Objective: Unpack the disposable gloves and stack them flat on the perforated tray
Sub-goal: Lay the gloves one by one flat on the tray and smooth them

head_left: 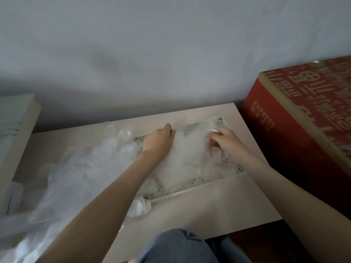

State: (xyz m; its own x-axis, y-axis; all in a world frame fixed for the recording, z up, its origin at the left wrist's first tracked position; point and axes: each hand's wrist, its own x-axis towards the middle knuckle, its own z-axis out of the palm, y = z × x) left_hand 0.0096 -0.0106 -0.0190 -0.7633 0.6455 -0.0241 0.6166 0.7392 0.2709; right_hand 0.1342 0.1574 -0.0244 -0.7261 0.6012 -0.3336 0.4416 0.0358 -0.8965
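Observation:
A beige perforated tray lies on the pale table, with a short tube at each corner. Thin clear disposable gloves are spread over it in a cloudy layer. My left hand reaches to the tray's far edge and pinches the top glove's far left corner. My right hand pinches the same glove near the tray's far right corner tube. A loose heap of more clear gloves and wrapping lies left of the tray.
A large red box marked EXPRESS stands right of the table against the wall. A pale board or box leans at the far left. The table's front edge is near my knee in blue cloth.

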